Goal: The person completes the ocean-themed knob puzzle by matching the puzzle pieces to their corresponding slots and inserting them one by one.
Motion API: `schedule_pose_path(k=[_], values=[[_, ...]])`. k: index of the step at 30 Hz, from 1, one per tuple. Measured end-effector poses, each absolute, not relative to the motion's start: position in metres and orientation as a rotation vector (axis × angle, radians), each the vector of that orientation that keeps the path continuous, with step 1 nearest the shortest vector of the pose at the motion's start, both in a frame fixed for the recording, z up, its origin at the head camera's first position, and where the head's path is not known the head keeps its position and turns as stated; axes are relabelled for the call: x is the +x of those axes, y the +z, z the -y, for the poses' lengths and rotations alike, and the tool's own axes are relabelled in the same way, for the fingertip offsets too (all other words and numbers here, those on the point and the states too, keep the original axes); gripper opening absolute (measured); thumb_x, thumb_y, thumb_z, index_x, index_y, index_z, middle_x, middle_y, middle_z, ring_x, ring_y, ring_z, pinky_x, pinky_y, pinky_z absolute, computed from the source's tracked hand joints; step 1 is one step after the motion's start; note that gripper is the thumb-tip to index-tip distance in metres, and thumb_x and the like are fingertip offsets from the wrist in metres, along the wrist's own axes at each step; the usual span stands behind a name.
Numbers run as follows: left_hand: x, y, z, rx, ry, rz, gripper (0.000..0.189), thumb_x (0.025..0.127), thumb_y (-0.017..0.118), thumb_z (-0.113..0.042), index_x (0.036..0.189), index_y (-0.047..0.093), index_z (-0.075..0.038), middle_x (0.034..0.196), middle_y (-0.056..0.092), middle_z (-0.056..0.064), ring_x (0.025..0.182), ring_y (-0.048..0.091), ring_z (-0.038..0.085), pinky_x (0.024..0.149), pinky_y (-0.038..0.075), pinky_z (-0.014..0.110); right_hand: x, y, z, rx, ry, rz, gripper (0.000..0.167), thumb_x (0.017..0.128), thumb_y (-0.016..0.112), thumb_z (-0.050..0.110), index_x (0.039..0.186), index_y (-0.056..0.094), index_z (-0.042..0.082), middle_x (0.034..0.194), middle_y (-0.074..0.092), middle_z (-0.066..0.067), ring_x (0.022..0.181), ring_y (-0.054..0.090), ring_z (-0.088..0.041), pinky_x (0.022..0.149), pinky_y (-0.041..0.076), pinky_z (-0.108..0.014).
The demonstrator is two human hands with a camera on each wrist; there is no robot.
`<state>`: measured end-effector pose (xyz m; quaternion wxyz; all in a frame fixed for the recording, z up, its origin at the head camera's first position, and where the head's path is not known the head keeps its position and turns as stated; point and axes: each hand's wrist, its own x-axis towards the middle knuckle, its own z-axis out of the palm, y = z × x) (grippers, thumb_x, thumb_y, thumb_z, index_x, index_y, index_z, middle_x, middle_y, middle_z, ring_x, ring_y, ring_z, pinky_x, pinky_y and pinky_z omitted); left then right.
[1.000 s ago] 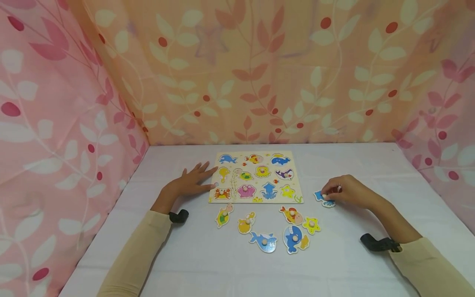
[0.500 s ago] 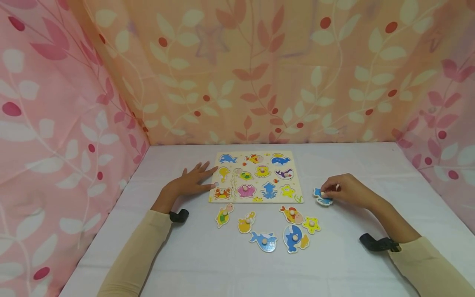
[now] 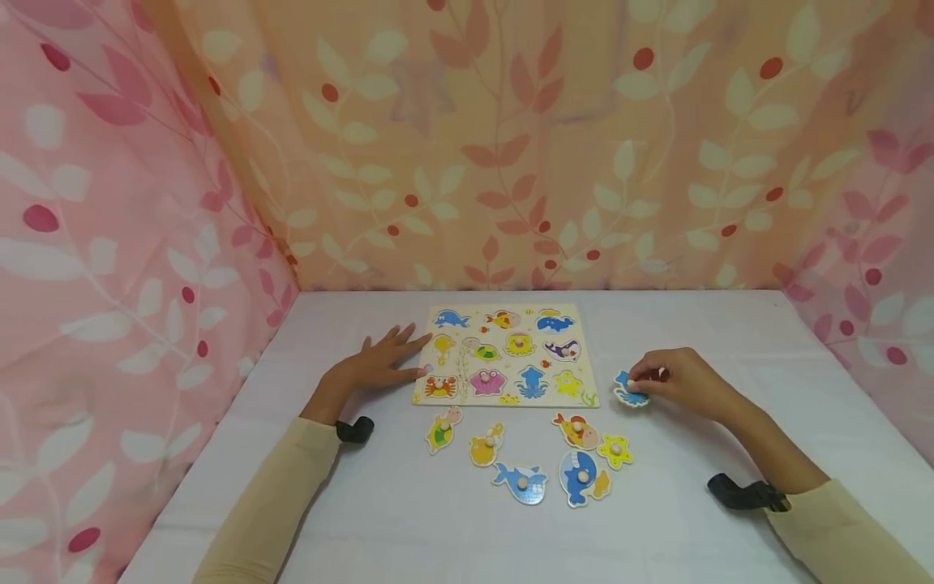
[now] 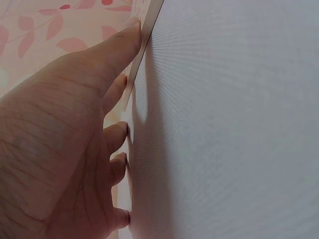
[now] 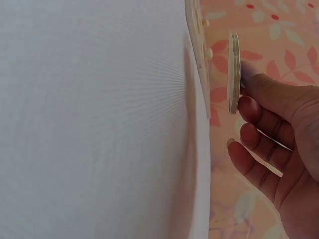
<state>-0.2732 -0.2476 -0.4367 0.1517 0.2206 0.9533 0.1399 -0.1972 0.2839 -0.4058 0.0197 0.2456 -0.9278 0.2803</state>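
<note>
My right hand [image 3: 682, 380] pinches a blue squid puzzle piece [image 3: 633, 397] by its knob, right of the puzzle board [image 3: 503, 392]. Seen edge-on in the right wrist view, the squid piece [image 5: 233, 72] is held off the white tabletop. My left hand [image 3: 381, 360] lies with fingers spread at the board's left edge. In the left wrist view its thumb and a finger touch the board's edge [image 4: 149, 25]. Crab [image 3: 441, 389], shell [image 3: 483, 386], octopus [image 3: 520, 347] and purple whale [image 3: 560, 350] pieces sit in the board; other recesses show printed pictures without knobs.
Loose knobbed pieces lie in front of the board: a turtle [image 3: 439, 435], a seahorse [image 3: 481, 453], a light blue whale [image 3: 533, 491], a red-and-yellow fish [image 3: 586, 439], a starfish [image 3: 609, 455] and a dark blue whale [image 3: 572, 487]. Floral cloth [image 3: 511, 162] hangs behind the table.
My right hand has moved slightly left with the squid piece, which has turned in its fingers. My left hand holds its place at the board. The head view has tilted slightly.
</note>
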Motion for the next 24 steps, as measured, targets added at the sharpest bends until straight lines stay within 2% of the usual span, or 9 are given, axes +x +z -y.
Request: schedule_pose_path(k=[14,24], values=[[-0.274,-0.436,0.244,0.638,0.395,-2.734,0.084,0.092,0.047,-0.076,0.162,0.017,-0.042,0.171,0.001,0.002,0.156,-0.007,0.035,0.114,-0.006,0.073,-0.182,-0.396,-0.257,0.797,0.783,2.803,0.016,0.083,0.086,0.024,0.096,0.079,0.018,0.086,0.069,0.016,0.075,0.056,-0.008,0.067,0.052,-0.022],[-0.273,-0.436,0.245,0.605,0.355,-2.748,0.084,0.092,0.047,-0.077,0.162,0.016,-0.043,0.171,0.001,0.002,0.156,-0.006,0.034,0.114,-0.006,0.073,-0.188,-0.395,-0.233,0.884,0.850,2.783,0.016,0.083,0.086,0.025,0.096,0.079,0.019,0.086,0.070,0.017,0.074,0.057,-0.008,0.066,0.052,-0.022]])
